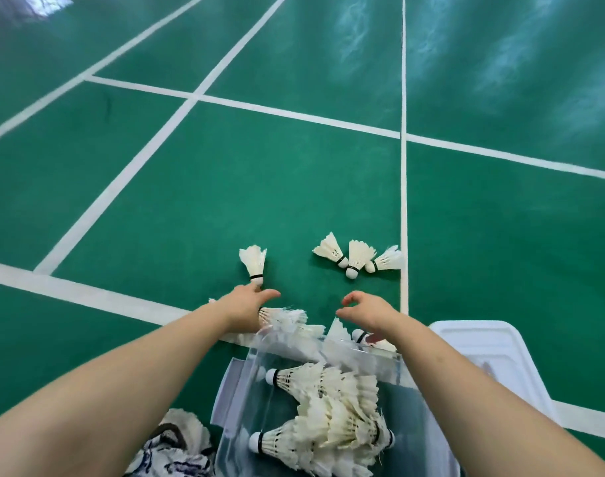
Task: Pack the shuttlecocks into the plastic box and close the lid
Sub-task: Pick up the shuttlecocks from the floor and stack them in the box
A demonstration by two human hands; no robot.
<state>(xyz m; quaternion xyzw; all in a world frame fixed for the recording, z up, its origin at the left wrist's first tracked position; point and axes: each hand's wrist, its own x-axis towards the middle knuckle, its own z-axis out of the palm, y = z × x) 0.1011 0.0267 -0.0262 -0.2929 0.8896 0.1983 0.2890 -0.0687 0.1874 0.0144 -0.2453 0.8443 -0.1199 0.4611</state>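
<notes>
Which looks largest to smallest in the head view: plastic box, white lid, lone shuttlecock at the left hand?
1. plastic box, though nearest the camera
2. white lid, partly hidden by the right arm
3. lone shuttlecock touching the left hand

There is one view only, from a wide-angle camera worn on the person's head; it looks forward and steeply down, so both bare forearms run up from the bottom corners toward the middle. The plastic box [335, 407] lies close beneath the lens at the bottom edge; the green court floor [225, 187] recedes far ahead, its white lines [403, 166] bowed by the lens toward the frame's edges.
</notes>
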